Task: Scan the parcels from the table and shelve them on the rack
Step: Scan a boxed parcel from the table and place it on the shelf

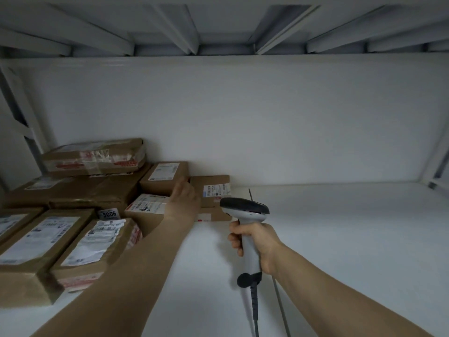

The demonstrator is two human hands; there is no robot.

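from the head view, the person is leaning into the white metal rack point(170, 27), looking along its white shelf board point(340, 239) to a pale back wall. the left hand point(184, 198) is stretched far in and seen from the wrist side. it lies against the flat brown cardboard parcel with a white barcode label point(216, 203), which sits on the shelf at the right end of the back row. the hand's fingers point away and are hidden behind the palm, so i cannot tell whether they are spread, curled or gripping the box. the right hand point(255, 244) is wrapped firmly round the handle of the grey and black handheld barcode scanner point(244, 207).

the parcel lies straight ahead of the left hand and a little to its right, with the scanner head just beside it on its right. its longer side seems to run front to back on the shelf. the left hand is the nearer one, and the right hand is taken up with the scanner, so i judge any nudging of the box falls to the left hand.

the left wrist covers the parcel's left side and the scanner head covers its near right corner. the stacked brown cardboard parcels point(73, 239) on the left are cut off by the frame edge. apart from a small white tag reading 5006 point(108, 213), their labels are too blurred to read. the scanner's dark cable point(254, 307) drops out of the bottom of the view. the surface the parcels come from is not in sight.
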